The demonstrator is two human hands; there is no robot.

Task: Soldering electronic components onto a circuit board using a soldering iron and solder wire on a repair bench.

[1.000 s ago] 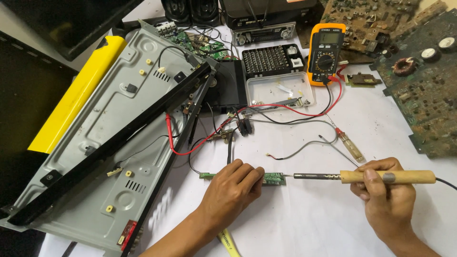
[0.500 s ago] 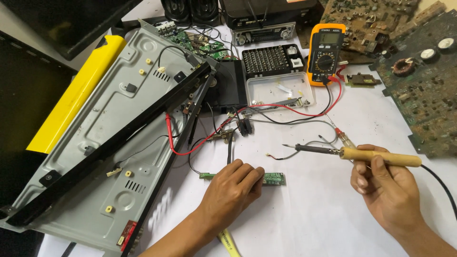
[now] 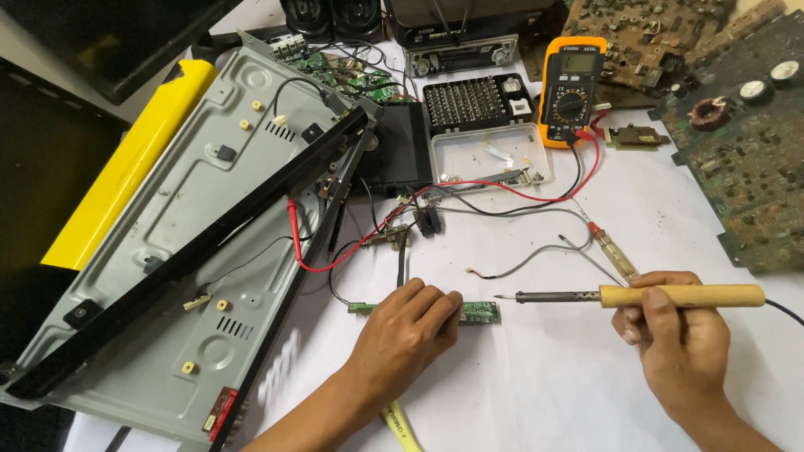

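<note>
My left hand [image 3: 409, 331] rests palm down on a narrow green circuit strip [image 3: 479, 312] that lies on the white table, pinning its middle; the strip's ends show on both sides of the hand. My right hand [image 3: 677, 335] grips the wooden handle of a soldering iron [image 3: 636, 295], held level. Its metal tip points left and ends just right of the strip's exposed end, apart from it.
A grey metal chassis [image 3: 193, 251] with a black bar lies at left beside a yellow panel [image 3: 126, 167]. An orange multimeter [image 3: 572, 90] with red and black leads, a screwdriver bit case [image 3: 477, 105], loose wires and brown circuit boards [image 3: 737, 134] surround the work area.
The soldering iron was lifted up and back half a second ago, and has now come down and left, its tip again near the strip's right end. My left hand stayed put.
</note>
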